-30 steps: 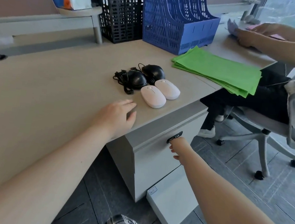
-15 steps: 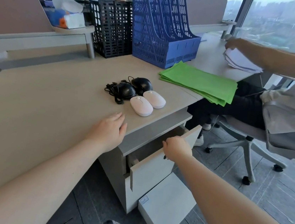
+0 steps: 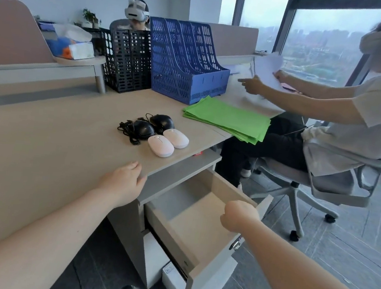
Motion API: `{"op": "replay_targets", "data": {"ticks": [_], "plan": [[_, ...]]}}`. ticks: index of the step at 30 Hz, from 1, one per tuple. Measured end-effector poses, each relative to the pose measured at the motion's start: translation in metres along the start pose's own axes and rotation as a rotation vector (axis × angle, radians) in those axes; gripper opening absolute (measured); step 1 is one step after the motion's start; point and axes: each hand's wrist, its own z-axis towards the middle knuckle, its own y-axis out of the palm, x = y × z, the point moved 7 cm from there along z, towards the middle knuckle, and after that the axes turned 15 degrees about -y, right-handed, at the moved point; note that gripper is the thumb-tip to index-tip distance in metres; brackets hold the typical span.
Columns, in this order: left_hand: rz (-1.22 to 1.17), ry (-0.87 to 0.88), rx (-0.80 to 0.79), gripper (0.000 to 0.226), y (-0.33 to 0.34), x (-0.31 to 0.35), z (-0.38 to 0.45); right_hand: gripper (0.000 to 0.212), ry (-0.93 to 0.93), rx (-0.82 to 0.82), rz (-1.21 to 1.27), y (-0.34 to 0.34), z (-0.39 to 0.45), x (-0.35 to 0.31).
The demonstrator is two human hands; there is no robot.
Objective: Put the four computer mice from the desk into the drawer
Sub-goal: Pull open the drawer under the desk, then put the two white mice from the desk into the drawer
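Two white mice, one nearer (image 3: 160, 145) and one farther (image 3: 176, 138), lie side by side near the desk's front edge. Behind them sit two black corded mice, the left one (image 3: 142, 128) and the right one (image 3: 162, 121), with tangled cables. The top drawer (image 3: 199, 220) of the cabinet under the desk stands pulled out, its inside bare. My right hand (image 3: 239, 215) is curled over the drawer's front edge. My left hand (image 3: 123, 184) rests flat on the desk edge, fingers apart, a short way in front of the mice.
A stack of green folders (image 3: 228, 121) lies right of the mice. Blue file racks (image 3: 185, 62) and a black mesh rack (image 3: 127, 61) stand behind. A person on an office chair (image 3: 338, 184) sits close to the right, holding papers. A lower drawer (image 3: 173, 276) juts out slightly.
The drawer has gone from closed to pulled wide out, drawn by my right hand. My left hand has stayed on the desk edge. The view has tilted upward.
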Motion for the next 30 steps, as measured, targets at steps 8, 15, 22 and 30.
{"op": "replay_targets", "data": {"ticks": [8, 15, 22, 30], "plan": [[-0.001, 0.006, -0.021, 0.05, -0.004, 0.003, -0.001, 0.032, 0.055, -0.06, 0.004, 0.007, -0.022, 0.016], [0.074, -0.002, 0.095, 0.038, -0.018, 0.008, 0.001, 0.031, -0.078, 0.083, -0.006, -0.015, 0.0, -0.006], [-0.123, -0.004, 0.162, 0.057, -0.024, 0.019, 0.019, 0.033, -0.175, 0.514, 0.158, -0.097, 0.039, -0.051], [-0.438, 0.006, 0.119, 0.078, -0.028, 0.041, 0.071, 0.048, -0.276, 0.532, 0.311, -0.145, 0.105, -0.092]]}}
